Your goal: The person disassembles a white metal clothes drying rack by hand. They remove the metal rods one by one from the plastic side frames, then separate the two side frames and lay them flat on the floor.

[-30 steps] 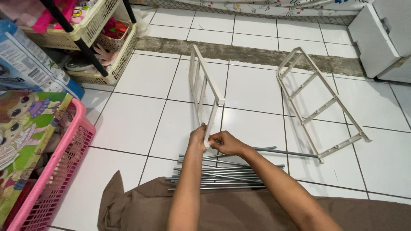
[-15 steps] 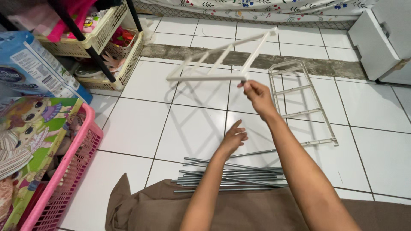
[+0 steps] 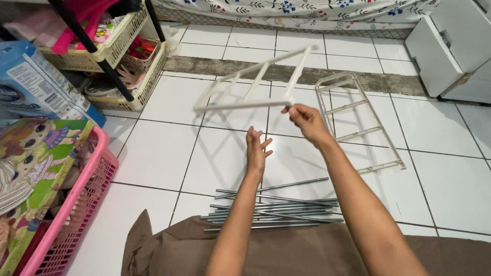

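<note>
Ladder-shaped white plastic frame [image 3: 255,84] pinched at one corner by right hand [image 3: 307,121]; left hand [image 3: 255,149] open, empty; grey metal rods [image 3: 276,208] partly hidden.

The near ends of the rods [image 3: 273,209] go under the brown cloth [image 3: 266,250], which the bottom edge cuts. The left edge cuts the pink basket [image 3: 76,204] and the blue pack [image 3: 36,87]. The white box [image 3: 452,46] runs out at the top right. The right hand [image 3: 307,120] hides the frame's [image 3: 250,89] corner.
</note>
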